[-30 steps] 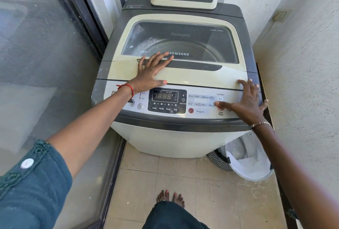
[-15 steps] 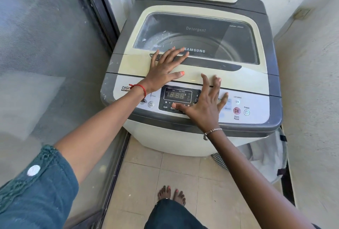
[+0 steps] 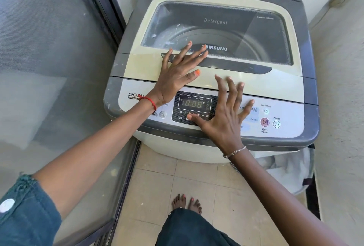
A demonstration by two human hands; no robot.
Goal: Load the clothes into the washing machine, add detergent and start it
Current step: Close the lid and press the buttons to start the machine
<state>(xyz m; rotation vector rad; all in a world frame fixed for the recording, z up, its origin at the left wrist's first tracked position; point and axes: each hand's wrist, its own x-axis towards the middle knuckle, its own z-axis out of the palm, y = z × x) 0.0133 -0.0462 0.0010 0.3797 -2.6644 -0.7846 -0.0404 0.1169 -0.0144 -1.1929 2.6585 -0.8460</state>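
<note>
Cream-and-grey top-loading washing machine [image 3: 214, 80] stands lid shut; the left hand [image 3: 177, 74] lies flat and splayed on the lid's front edge, holding nothing — the right hand [image 3: 222, 115], spread and empty, thumbs the front panel's dark display block, nearer the red round start button [image 3: 265, 122] toward the panel's right corner

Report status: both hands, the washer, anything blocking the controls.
Left hand flat and open on shut lid. Right hand spread over control panel, thumb at the buttons under the display. Start/Pause button uncovered, nothing blocking.
</note>
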